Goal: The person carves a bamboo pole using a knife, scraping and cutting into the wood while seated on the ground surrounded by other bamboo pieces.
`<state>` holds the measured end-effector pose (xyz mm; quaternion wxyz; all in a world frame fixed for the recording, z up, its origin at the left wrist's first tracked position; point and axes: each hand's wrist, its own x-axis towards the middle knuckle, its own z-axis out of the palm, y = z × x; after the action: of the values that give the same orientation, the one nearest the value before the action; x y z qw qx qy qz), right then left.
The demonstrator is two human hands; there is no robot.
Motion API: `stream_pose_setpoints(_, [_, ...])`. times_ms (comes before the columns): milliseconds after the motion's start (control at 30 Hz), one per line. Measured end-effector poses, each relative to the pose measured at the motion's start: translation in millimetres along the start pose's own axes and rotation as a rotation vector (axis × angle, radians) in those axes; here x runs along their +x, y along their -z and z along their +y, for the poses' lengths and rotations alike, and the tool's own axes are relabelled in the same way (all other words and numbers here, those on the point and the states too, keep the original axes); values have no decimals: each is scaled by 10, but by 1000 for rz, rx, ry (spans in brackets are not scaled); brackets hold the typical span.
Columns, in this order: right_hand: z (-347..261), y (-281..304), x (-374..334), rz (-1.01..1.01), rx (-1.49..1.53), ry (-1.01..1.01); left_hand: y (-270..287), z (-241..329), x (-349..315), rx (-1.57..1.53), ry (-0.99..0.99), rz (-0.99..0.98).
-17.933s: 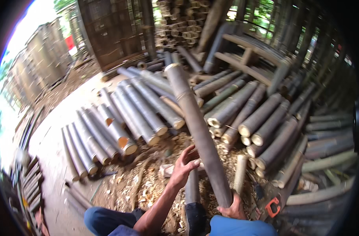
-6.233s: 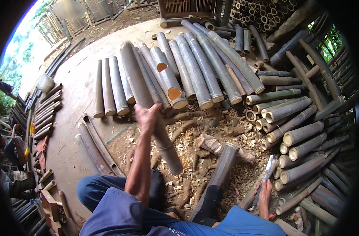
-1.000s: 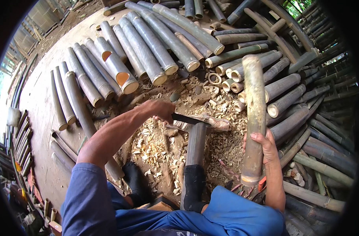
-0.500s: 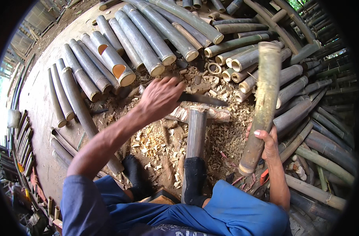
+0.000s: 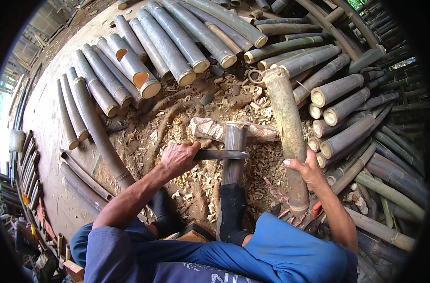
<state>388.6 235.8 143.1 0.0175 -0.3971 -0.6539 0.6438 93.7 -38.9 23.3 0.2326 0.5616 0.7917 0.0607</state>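
Observation:
My left hand (image 5: 178,158) is closed round the handle of a long knife (image 5: 219,154). The blade points right and crosses in front of, or over, a dark bamboo tube (image 5: 234,172); I cannot tell whether they touch. That tube's far end lies on a short, rough piece of wood (image 5: 209,129), and my foot in a black sock (image 5: 233,203) is at its near end. On the right, my right hand (image 5: 310,170) grips a thick, mottled bamboo tube (image 5: 286,115) by its lower half. It is tilted, its upper end leaning left.
Pale shavings (image 5: 191,186) cover the ground around my feet. Several cut bamboo tubes (image 5: 165,47) lie in a row beyond, one with notched openings (image 5: 130,66). More bamboo (image 5: 347,89) is stacked on the right. A long pole (image 5: 99,132) lies on the left.
My left hand has come down nearer to me with the knife, whose blade now crosses the dark tube. The upper end of the tube in my right hand has swung left.

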Motion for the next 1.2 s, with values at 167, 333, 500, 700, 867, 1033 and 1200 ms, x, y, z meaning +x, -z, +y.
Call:
stream_pose_setpoints(167, [-7, -12, 7, -9, -92, 75, -30, 1, 0, -19, -7, -12])
stream_pose_setpoints(333, [33, -21, 11, -8, -165, 107, -41, 2, -6, -14, -8, -8])
stream_pose_setpoints(500, [58, -27, 3, -51, -345, 161, -61, -10, 9, -18, -8, -7])
stream_pose_setpoints(700, [-76, -109, -66, -81, -685, 171, -15, 38, 36, -2, 55, -78])
stream_pose_setpoints(867, [-111, -82, -145, -313, -1201, 852, -19, -9, 50, 128, -25, -29])
stream_pose_setpoints(1033, [42, 217, 742, -395, -1730, 976, -33, 27, 127, 79, -10, -6])
stream_pose_setpoints(1200, [-75, -88, 287, -524, -1513, 1146, 13, 8, 83, 92, 37, -49])
